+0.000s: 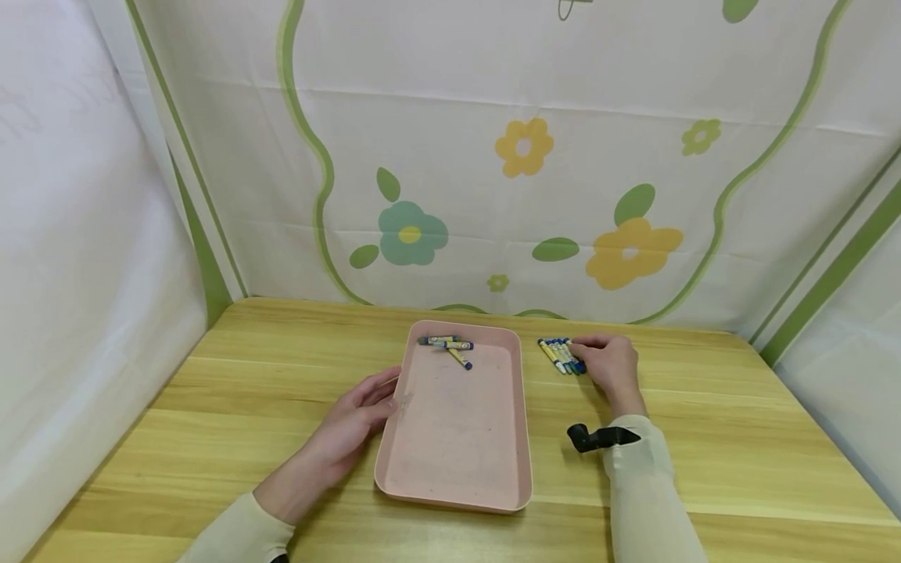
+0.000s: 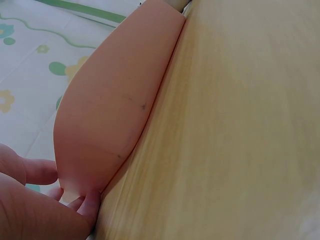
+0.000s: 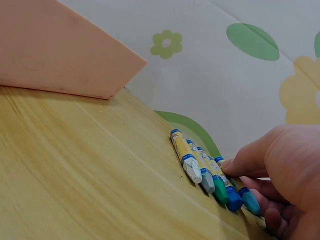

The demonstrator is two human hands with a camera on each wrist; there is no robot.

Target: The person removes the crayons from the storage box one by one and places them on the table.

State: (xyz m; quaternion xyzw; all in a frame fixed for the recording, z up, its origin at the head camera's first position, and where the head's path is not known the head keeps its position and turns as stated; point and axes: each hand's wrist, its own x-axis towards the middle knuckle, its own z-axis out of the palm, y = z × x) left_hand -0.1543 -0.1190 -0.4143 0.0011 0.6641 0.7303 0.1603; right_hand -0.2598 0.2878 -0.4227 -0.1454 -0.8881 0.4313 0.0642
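5 crayons [image 3: 218, 187], paper-sleeved, side by side in a slanting row on the worktop [image 1: 281, 375], just right of the tray [image 1: 461, 438] near its far end; left to right: white, grey, green, blue, teal; coloured tips toward the person

1 teal crayon [image 3: 251, 202], row's right end; thumb and fingers of the right hand [image 1: 611, 363] clamped on it; exact finger contact on the far side hidden

1 pink tray, shallow; left hand [image 1: 352, 426] at its left wall, thumb apart from the fingers, these touching the wall without clamping

3 crayons in the tray [image 1: 462, 346], far left corner, overlapping, pointing different ways

Handling notes, by judgement: light pinch on the paper sleeve, clear of the wax tip, which probably smears; teal crayon best kept low and parallel to the blue, since a sideways knock could roll or fan the row; knuckles clear of neighbours; left hand for gentle steadying only, as a hard push could skid the tray
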